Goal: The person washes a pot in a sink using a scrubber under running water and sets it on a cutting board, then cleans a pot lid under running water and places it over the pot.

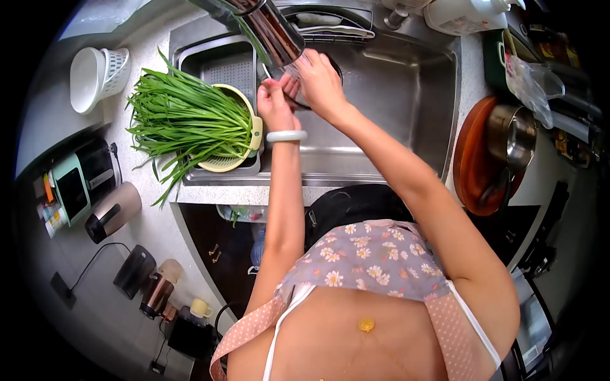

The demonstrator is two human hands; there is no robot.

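Observation:
My left hand [277,106], with a pale bangle on its wrist, is under the metal faucet [273,32] over the sink. Its fingers are curled in, and what they hold, if anything, I cannot make out. My right hand [323,86] is close beside it in the water stream, its fingertips partly hidden by the faucet. A dark curved edge shows behind and between the hands; its kind is unclear. Left of them, a bunch of long green chives [190,120] lies in a pale yellow colander [256,133], the leaves spilling over its left side.
The steel sink [394,108] extends right of my hands, with a perforated tray [223,68] at left and a rack behind. A pot [512,136] sits on a round wooden board [469,155] at right. White baskets [89,79] and a kettle [117,209] stand left.

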